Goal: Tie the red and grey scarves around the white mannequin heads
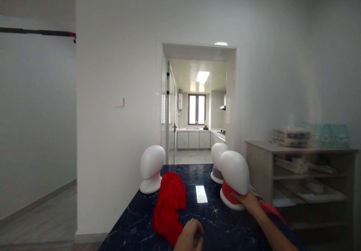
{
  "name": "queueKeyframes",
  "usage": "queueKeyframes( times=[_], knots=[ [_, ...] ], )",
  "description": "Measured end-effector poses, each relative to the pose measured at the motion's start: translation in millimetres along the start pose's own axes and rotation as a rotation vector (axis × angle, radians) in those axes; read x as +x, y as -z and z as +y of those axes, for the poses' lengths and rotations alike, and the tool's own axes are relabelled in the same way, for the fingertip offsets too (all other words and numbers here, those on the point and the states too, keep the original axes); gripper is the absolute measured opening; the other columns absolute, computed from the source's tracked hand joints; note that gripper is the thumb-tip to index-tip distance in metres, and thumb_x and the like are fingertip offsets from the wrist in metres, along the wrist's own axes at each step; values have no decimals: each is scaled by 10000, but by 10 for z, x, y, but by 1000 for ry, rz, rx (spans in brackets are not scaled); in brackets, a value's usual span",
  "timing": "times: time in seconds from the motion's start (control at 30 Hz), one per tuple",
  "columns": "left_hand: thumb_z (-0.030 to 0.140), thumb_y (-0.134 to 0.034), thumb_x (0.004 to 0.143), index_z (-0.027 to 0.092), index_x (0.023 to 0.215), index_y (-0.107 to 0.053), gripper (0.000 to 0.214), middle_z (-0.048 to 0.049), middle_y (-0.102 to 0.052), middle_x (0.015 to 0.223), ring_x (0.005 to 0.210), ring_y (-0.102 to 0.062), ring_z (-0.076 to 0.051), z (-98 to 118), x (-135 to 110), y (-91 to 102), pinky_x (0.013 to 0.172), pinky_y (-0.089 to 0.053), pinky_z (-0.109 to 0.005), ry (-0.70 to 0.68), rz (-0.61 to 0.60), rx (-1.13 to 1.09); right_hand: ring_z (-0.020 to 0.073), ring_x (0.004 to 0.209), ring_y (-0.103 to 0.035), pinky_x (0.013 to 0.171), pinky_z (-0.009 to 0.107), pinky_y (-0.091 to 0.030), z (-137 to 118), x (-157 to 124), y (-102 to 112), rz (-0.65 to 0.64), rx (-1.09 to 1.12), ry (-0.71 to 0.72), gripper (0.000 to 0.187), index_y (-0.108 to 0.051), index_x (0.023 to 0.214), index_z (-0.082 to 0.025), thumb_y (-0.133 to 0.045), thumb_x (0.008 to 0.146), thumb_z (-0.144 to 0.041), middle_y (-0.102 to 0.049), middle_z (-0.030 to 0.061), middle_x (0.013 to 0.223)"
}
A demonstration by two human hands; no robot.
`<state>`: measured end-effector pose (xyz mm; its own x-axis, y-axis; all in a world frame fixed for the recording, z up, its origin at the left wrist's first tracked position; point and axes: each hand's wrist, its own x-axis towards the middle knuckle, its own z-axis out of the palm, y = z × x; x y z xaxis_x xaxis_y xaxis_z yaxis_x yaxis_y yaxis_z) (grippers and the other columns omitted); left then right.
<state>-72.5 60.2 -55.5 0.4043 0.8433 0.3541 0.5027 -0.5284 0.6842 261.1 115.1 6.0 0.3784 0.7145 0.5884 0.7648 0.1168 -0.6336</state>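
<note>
A white mannequin head (235, 170) stands on the right side of the dark blue marbled table (214, 224), with a red cloth band (229, 195) around its neck. My right hand (248, 202) is closed at that neck, the thumb lying over the band and the other fingers hidden behind. Near the front edge, my left hand (191, 234) has curled fingers beside the lower end of a red cloth (169, 202). Something small and dark shows in its curl, too unclear to name. This red cloth has a head-like shape; whether a form is inside I cannot tell.
Another white mannequin head (152, 164) stands at the table's left edge, and a third (218, 155) behind the right one, with a grey-brown neck. More red cloth (272, 210) lies beyond my right forearm. A shelf unit (299, 149) with bottles stands at right.
</note>
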Motion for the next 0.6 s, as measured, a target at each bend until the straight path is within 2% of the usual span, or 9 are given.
queueKeyframes(
  times=[0.1,0.17,0.27,0.33,0.4,0.47,0.53,0.6],
  knots=[
    [51,-563,692,239,895,-560,277,-32,-641,939,907,-595,-207,10,4,-4,825,-460,-307,16,4,-6,268,1190,-665,988,479,-597,44,11,32,-28,-32,13,410,-643,1330,-218,-685,987,-439,-652,84,1381],
    [59,-568,707,239,899,-552,264,-27,-634,924,878,-594,-199,36,-8,-1,810,-459,-303,18,17,-11,326,1290,-626,1070,543,-541,127,-9,37,-45,-45,12,461,-646,1347,-211,-703,960,-456,-640,113,1427],
    [70,-576,734,240,912,-549,248,-27,-635,929,877,-603,-195,106,-44,21,812,-462,-300,13,29,-12,472,1502,-432,1191,653,-375,336,-112,23,-85,-209,40,696,-599,1426,-133,-768,831,-452,-583,225,1517],
    [74,-577,748,241,927,-559,245,-34,-645,954,898,-611,-200,166,-70,46,824,-464,-303,18,33,-2,498,1551,-345,1216,660,-316,469,-228,35,-86,-419,68,796,-554,1453,-73,-771,761,-404,-522,284,1563],
    [75,-582,750,240,932,-568,246,-44,-654,989,922,-616,-207,232,-95,75,840,-466,-311,28,42,10,500,1498,-421,1179,627,-362,518,-376,76,-75,-580,84,704,-601,1375,-73,-746,755,-374,-556,295,1512],
    [71,-591,738,239,931,-578,257,-50,-661,1026,949,-617,-212,300,-123,103,864,-468,-315,27,54,13,481,1318,-582,1044,577,-464,446,-551,112,-96,-626,86,480,-679,1205,-124,-689,816,-405,-659,274,1328],
    [89,-603,755,240,942,-596,241,-48,-663,1049,954,-619,-210,367,-157,131,876,-472,-316,23,79,3,402,1098,-669,913,496,-507,277,-742,92,-135,-559,109,300,-693,1050,-183,-590,911,-427,-700,217,1131],
    [157,-621,815,241,959,-613,167,-40,-665,1034,922,-626,-205,418,-189,165,864,-479,-318,38,135,6,328,985,-671,871,435,-503,83,-922,6,-160,-437,155,222,-669,990,-218,-514,966,-375,-695,164,1048]
  ],
)
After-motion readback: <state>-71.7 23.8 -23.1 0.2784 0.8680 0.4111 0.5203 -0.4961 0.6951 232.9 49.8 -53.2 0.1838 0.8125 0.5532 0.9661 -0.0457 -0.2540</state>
